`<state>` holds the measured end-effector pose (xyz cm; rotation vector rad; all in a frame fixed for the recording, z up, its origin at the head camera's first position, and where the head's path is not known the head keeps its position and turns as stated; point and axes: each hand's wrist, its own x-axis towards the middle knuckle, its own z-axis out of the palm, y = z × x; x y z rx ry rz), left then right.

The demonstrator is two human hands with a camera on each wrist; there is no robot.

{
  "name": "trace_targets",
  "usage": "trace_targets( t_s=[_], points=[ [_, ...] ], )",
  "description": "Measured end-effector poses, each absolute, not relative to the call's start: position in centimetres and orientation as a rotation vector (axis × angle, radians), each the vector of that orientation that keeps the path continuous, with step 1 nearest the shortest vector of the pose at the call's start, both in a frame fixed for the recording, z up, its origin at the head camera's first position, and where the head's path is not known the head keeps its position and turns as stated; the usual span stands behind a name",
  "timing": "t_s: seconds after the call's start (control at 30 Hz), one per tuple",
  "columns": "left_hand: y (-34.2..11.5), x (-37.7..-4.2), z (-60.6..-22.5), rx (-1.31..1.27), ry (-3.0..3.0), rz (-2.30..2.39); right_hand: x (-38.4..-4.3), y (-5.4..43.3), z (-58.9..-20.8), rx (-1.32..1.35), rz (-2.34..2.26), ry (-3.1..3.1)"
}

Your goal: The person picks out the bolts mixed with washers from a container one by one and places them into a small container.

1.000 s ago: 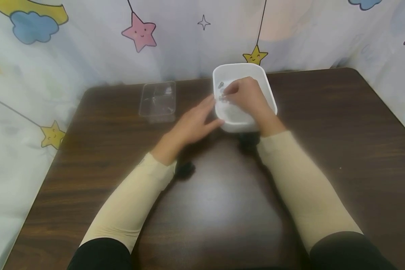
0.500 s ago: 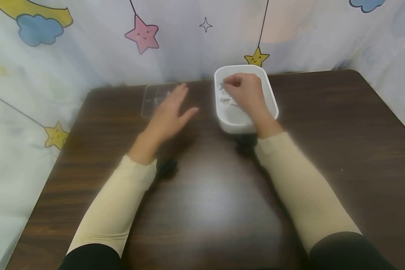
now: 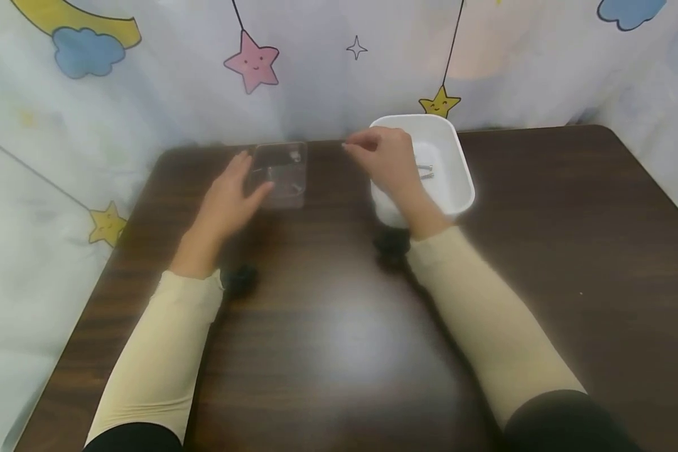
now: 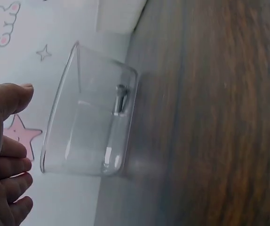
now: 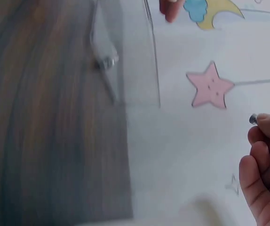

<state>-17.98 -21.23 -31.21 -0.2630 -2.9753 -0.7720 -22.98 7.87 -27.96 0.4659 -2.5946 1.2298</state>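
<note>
My right hand (image 3: 385, 160) hovers over the left rim of a white tub (image 3: 468, 172) and pinches a small metal bolt (image 5: 253, 118) between thumb and fingertip; only the bolt's end shows. More metal bolts (image 3: 425, 168) lie in the tub, partly hidden by this hand. My left hand (image 3: 220, 201) is beside the left edge of a clear divided plastic box (image 3: 306, 166), fingers extended and thumb apart. In the left wrist view, a gap shows between that hand and the box. A bolt (image 4: 120, 98) is visible inside the box.
The dark wooden table (image 3: 328, 301) carries both containers near its back edge, the clear box left of the tub. Right behind them hangs a white curtain (image 3: 322, 81) printed with stars and clouds. A dark wrist device (image 3: 392, 242) sits under the right wrist.
The left hand has left the tub's rim and moved left to the clear box. The right hand has lifted out of the tub leftward, holding a bolt. The head view has shifted slightly.
</note>
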Motion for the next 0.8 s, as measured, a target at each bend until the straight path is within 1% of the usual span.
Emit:
trace_targets(
  t_s=[0.3,0.57,0.8],
  points=[
    [-22.2,-18.5,-32.0,-0.25,-3.083,-0.773,-22.7,3.1,-28.4,0.607,1.214,-2.617],
    [-22.0,-18.7,-32.2,-0.282,-3.119,-0.776,-23.2,0.2,-29.7,0.751,1.202,-2.679],
    [-22.2,-18.5,-31.9,-0.279,-3.138,-0.761,-23.3,-1.9,-30.4,1.002,0.871,-2.771]
  ],
)
